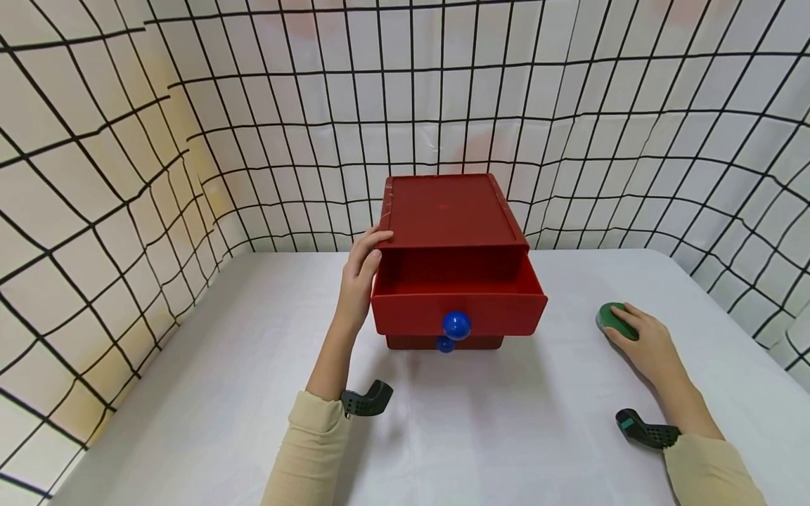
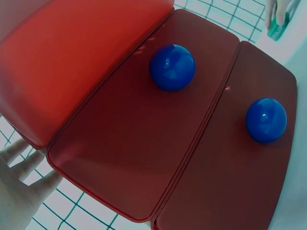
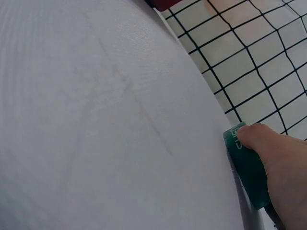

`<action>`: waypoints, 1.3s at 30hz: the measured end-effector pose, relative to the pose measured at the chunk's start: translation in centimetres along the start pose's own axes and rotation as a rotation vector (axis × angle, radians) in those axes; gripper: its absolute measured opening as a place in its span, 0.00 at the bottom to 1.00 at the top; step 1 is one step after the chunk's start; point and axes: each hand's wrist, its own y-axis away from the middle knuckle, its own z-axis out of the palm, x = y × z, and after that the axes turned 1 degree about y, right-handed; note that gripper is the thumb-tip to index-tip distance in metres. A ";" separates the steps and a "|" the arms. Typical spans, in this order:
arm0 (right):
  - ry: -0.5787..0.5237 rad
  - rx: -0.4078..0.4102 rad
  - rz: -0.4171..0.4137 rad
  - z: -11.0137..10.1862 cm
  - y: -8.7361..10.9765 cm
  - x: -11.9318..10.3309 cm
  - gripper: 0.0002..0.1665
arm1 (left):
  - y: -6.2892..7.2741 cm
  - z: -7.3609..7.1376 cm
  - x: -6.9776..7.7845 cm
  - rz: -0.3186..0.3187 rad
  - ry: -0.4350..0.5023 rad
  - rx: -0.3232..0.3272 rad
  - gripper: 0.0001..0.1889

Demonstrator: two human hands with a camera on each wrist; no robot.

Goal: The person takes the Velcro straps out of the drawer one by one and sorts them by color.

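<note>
A red drawer box (image 1: 452,211) stands at the middle of the table, its upper drawer (image 1: 430,313) pulled out and nothing visible inside. The upper drawer's blue knob (image 1: 456,325) is round and glossy; a second blue knob (image 1: 446,344) shows on the lower drawer (image 2: 230,167). My left hand (image 1: 361,270) rests against the box's left side, with fingers extended at the top edge. Out to the right, my right hand (image 1: 647,344) grips a rounded green object (image 3: 249,172) with white lettering, low at the table; its kind cannot be told.
White table surface (image 1: 493,429) spreads around the box. Behind and along both sides rises a white wall with a black grid (image 1: 443,105). A pale cylindrical thing (image 1: 794,341) stands at the far right edge. Each wrist wears a black strap mount (image 1: 368,399).
</note>
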 end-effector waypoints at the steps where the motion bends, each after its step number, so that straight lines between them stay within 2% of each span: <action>1: 0.001 -0.011 0.002 0.0 0.0 0.0 0.35 | 0.0 0.0 0.0 0.000 0.001 0.000 0.18; 15: 0.056 -0.080 -0.013 -0.2 0.0 -0.3 0.37 | 0.0 0.0 -0.1 0.005 0.000 0.001 0.18; 25: 0.090 -0.165 0.016 -0.5 -0.1 -0.3 0.40 | 0.0 -0.1 -0.2 0.006 -0.006 -0.001 0.18; 32: 0.137 -0.199 0.019 -0.9 -0.1 -1.0 0.41 | -0.6 -0.4 -2.7 0.037 0.003 -0.002 0.19; 39: 0.168 -0.195 -0.002 -1.2 -0.2 -1.5 0.41 | -0.7 -0.4 -3.3 0.051 -0.006 0.007 0.21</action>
